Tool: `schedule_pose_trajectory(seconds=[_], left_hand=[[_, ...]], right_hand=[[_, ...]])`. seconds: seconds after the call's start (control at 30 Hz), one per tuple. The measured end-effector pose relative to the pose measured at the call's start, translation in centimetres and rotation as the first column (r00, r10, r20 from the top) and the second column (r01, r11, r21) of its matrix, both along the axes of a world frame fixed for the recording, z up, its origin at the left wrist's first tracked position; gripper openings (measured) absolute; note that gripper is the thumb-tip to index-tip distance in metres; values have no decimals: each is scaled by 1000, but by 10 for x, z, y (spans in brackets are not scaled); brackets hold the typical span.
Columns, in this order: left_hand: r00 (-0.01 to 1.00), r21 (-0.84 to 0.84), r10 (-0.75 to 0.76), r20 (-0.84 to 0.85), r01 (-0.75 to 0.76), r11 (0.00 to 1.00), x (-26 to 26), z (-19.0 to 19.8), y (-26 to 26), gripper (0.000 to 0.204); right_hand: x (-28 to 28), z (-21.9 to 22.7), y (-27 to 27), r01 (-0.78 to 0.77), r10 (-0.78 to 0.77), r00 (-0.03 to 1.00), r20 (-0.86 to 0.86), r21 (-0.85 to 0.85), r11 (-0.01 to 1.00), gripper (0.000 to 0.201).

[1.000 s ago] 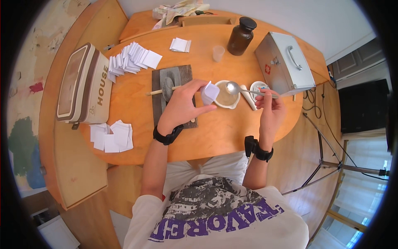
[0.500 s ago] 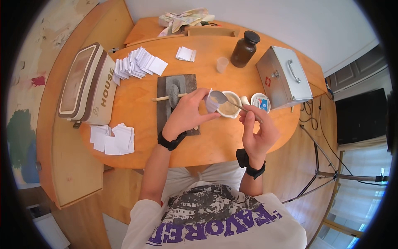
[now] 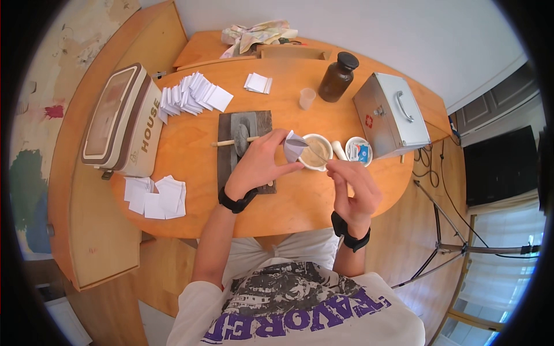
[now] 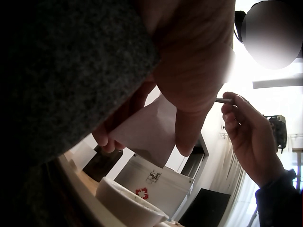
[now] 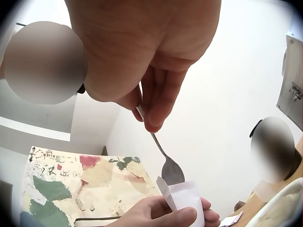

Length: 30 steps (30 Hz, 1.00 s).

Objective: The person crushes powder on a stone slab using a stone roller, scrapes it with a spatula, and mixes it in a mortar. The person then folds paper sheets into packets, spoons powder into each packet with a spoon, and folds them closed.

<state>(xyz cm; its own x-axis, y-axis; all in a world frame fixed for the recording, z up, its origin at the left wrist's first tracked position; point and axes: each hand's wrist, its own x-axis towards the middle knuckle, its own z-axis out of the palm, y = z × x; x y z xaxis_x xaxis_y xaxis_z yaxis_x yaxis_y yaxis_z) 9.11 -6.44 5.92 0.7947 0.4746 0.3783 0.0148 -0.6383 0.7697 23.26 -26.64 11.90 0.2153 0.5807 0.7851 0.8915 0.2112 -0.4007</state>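
Note:
My left hand (image 3: 257, 164) holds a small white paper packet (image 3: 292, 149) between fingers and thumb, its mouth facing up. With my right hand (image 3: 359, 189) I pinch the handle of a metal spoon (image 5: 173, 171). The spoon points steeply down, and its bowl overlaps the packet's open mouth in the right wrist view. Just right of the packet stands a white mortar (image 3: 306, 165) with beige powder in it. A white pestle (image 3: 339, 151) lies beside the mortar, near a small white dish (image 3: 350, 141) that contains a blue-and-white packet.
Left of the mortar lies a dark slab (image 3: 228, 179) with a stone wheel on a wooden handle. Folded white packets (image 3: 193, 95) and loose paper squares (image 3: 156, 202) are at the left. Behind stand a plastic cup (image 3: 307, 99), brown jar (image 3: 337, 78) and metal case (image 3: 392, 115); a HOUSE box (image 3: 130, 124) is far left.
My right hand has brought the spoon from over the mortar leftward to the packet's mouth, then tipped it steeper. The left hand keeps hold of the packet in about the same place.

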Motion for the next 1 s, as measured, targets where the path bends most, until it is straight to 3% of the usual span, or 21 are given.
schedule_pose_trajectory(seconds=[0.07, 0.1, 0.17, 0.2, 0.3, 0.67, 0.83, 1.0], left_hand=[[1000, -10, -13, -16, 13, 1000, -1, 0, 0, 75], [1000, -9, 0, -8, 0, 1000, -1, -1, 0, 75], [1000, -8, 5, 2, -5, 1000, 1, -2, 0, 75], [1000, -12, 0, 1, 0, 1000, 1, -1, 0, 75], [1000, 3, -2, 4, 2, 1000, 1, -2, 0, 73], [1000, 4, -20, 4, 20, 1000, 2, -3, -1, 66], [1000, 10, -19, -19, 20, 1000, 2, -2, -1, 65], [1000, 14, -20, -21, 20, 1000, 2, -3, -1, 66]], right_hand=[[-2, -9, -3, 139, -109, 943, -314, 76, 987, 18], [1, -12, -3, 140, -110, 943, -315, 77, 987, 18], [14, -17, -2, 285, -228, 844, -485, 46, 957, 13], [19, -21, -1, 290, -232, 843, -485, 47, 956, 13], [29, -39, 0, 210, -261, 892, -370, -174, 962, 11], [36, -69, -4, 194, -309, 862, -402, -301, 934, 13], [44, -77, -2, 225, -350, 619, -703, -268, 937, 19], [38, -38, 0, 243, -229, 523, -821, -114, 963, 22]])
